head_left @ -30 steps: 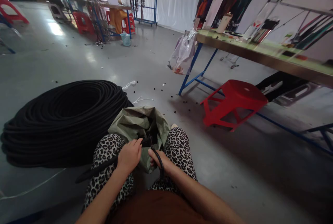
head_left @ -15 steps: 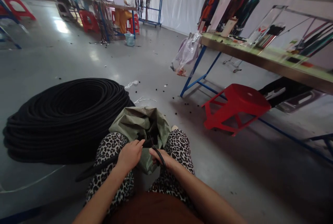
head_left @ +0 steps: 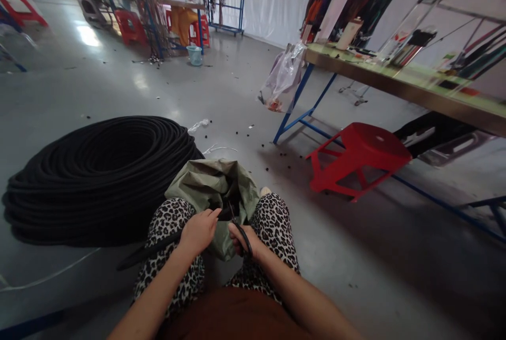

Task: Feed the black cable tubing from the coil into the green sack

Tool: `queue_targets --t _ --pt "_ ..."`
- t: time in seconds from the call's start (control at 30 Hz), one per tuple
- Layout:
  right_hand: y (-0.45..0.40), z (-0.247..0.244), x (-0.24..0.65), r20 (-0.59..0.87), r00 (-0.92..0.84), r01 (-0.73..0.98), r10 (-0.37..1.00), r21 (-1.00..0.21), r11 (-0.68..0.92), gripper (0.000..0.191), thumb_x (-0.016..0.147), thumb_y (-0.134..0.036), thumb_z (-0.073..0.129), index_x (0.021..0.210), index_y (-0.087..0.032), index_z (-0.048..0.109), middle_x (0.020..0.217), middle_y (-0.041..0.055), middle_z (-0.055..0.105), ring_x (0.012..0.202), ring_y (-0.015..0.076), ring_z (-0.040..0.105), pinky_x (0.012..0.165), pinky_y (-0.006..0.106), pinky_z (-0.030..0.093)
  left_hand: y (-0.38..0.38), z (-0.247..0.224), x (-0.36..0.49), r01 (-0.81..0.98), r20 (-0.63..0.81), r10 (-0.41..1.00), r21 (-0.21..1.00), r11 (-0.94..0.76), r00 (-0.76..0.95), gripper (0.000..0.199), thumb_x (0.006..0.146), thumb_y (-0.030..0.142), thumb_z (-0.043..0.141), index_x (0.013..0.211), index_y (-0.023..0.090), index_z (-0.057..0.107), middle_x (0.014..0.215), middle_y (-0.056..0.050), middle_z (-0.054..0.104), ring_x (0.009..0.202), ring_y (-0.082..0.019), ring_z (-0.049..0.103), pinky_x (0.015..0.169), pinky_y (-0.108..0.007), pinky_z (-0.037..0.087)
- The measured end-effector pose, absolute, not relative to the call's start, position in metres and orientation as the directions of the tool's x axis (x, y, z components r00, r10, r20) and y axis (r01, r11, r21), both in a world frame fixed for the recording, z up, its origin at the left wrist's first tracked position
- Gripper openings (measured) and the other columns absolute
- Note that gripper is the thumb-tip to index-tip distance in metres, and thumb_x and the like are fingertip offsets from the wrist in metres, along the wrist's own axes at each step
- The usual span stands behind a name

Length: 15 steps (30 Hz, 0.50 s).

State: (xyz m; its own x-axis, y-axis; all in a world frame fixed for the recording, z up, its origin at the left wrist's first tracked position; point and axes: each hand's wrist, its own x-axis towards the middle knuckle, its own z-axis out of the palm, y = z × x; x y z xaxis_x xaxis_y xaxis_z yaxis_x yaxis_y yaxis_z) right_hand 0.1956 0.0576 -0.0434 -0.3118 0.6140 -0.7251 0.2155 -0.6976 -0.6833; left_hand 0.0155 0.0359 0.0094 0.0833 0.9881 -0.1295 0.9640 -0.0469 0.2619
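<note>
Here | left hand (head_left: pixel 200 231) clasps slanting cord (head_left: pixel 158 245) | right hand (head_left: pixel 253 243) holds scissors (head_left: pixel 239 226), tips forward

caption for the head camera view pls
Left hand holding thick black cord, right hand holding black-handled scissors, over an open olive-green sack.

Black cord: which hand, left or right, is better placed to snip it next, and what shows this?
Probably the right hand: it holds the scissors, blades pointing toward the mouth of the green bag. The left hand is occupied gripping the black cord.
</note>
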Motion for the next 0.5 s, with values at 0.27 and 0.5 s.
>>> queue_targets --t 0.27,0.5 --pt "0.054 -0.031 0.193 -0.703 -0.276 0.291 0.655 -0.711 -0.640 0.049 0.087 -0.058 0.064 0.063 -0.018 0.048 0.039 -0.0087 0.038 0.027 0.0063 0.034 0.031 0.018 0.028 0.035 0.013 0.017 0.967 -0.159 0.986 0.256 -0.013 0.055 0.042 0.097 0.022 0.039 0.137 0.023 0.056 0.112 -0.008 0.070 0.099 -0.020 0.066 0.085 -0.032 0.048" --pt "0.053 -0.036 0.194 -0.685 -0.263 0.345 0.679 -0.724 -0.597 0.051 0.085 -0.055 0.068 0.057 -0.019 0.046 0.036 -0.0069 0.039 0.027 0.0073 0.037 0.031 0.019 0.031 0.035 0.008 0.015 0.979 -0.169 0.984 0.205 -0.025 0.060 0.043 0.098 0.022 0.037 0.137 0.020 0.056 0.111 -0.009 0.070 0.098 -0.022 0.066 0.084 -0.035 0.049"
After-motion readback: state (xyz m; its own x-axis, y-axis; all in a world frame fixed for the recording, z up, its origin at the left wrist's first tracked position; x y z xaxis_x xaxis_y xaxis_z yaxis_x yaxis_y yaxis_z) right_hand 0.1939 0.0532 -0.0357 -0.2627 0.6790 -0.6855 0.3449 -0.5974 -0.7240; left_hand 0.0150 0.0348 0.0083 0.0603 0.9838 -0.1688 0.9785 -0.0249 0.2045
